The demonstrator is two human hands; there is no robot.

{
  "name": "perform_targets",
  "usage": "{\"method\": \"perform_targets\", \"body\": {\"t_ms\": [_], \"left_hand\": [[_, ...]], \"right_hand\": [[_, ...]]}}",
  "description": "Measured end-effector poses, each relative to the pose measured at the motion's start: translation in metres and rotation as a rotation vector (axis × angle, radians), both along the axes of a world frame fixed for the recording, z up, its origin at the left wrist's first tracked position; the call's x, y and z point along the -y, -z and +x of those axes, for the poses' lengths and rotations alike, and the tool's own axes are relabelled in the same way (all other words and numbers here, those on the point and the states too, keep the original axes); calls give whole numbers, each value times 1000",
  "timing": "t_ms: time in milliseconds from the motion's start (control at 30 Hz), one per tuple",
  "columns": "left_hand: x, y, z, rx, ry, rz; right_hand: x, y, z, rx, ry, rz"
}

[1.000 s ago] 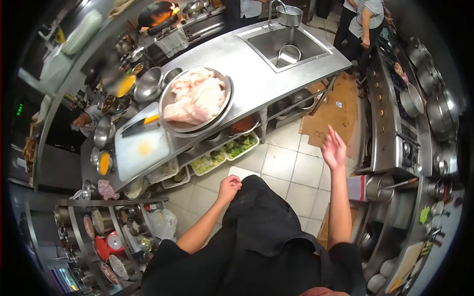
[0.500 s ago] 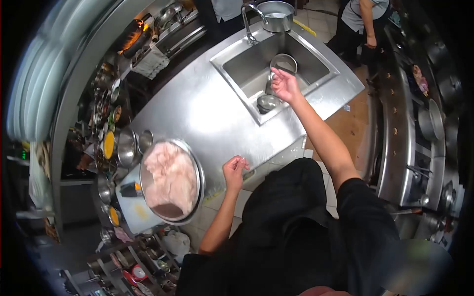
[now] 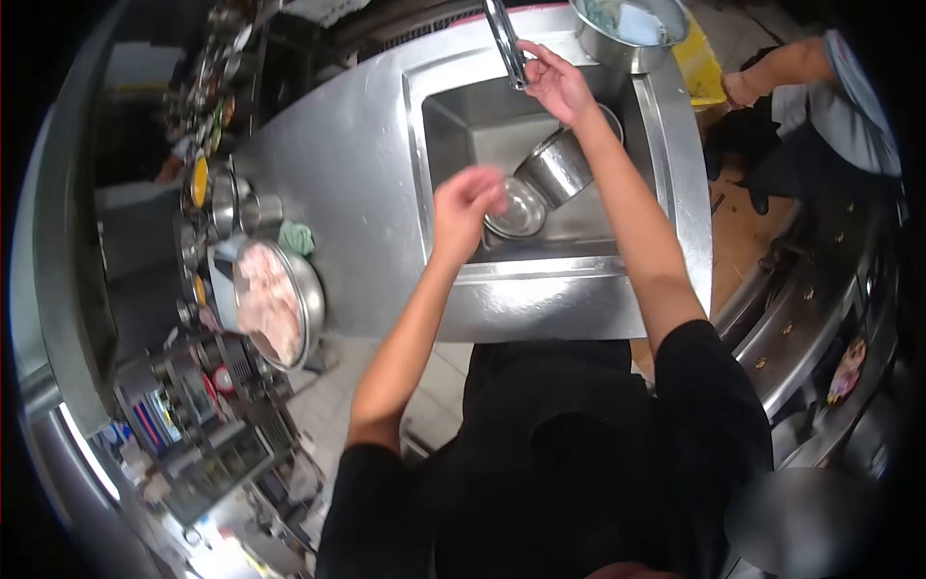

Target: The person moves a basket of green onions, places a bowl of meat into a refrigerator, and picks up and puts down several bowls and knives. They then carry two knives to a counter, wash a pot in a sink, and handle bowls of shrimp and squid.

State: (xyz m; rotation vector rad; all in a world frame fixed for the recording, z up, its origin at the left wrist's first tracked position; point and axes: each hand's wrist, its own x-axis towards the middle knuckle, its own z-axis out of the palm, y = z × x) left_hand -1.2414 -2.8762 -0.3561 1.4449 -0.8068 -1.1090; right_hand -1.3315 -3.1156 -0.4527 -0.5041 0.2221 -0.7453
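At the far side of the sink [image 3: 603, 273], the fingers of my right hand [image 3: 561, 92] are loosely spread against or just beside the faucet spout [image 3: 505, 48]. It is hard to tell if they touch. My left hand [image 3: 466, 209] is over the sink's left part, its fingers bent and smeared by motion. A small round metal bowl [image 3: 519, 210] sits in the sink just beside and below that hand. A metal pot [image 3: 558, 169] lies tilted in the basin, partly hidden by my right hand and forearm.
A large metal bowl [image 3: 311, 304] of pale raw meat stands on the left, with a green cloth [image 3: 296, 237] near its rim. Behind the sink is a pot [image 3: 622, 48] holding cloths. A co-worker's arm [image 3: 786, 72] reaches in at right, near a yellow cloth [image 3: 702, 72].
I have turned to face the sink, and the meat bowl now lies farther left. My right hand has come to the faucet; my left hand has moved over the sink.
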Motion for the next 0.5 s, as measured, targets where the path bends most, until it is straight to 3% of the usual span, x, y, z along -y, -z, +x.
{"method": "perform_targets", "body": {"t_ms": [100, 167, 233, 267, 367, 433, 500], "left_hand": [[78, 23, -27, 64, -18, -25], [108, 46, -39, 84, -51, -27], [118, 74, -45, -213, -225, 148], [119, 88, -46, -305, -253, 165], [103, 109, -52, -201, -399, 73], [94, 110, -54, -203, -456, 88], [87, 123, -52, -167, -282, 145]], "right_hand": [[-28, 34, -14, -511, -34, -164], [-63, 61, -27, -372, -159, 85], [-106, 23, -40, -355, -148, 211], [-103, 36, -38, -361, -170, 208], [-95, 87, -26, -583, -294, 273], [-67, 108, -26, -960, -165, -486], [-47, 71, -32, -1224, -110, -636]]}}
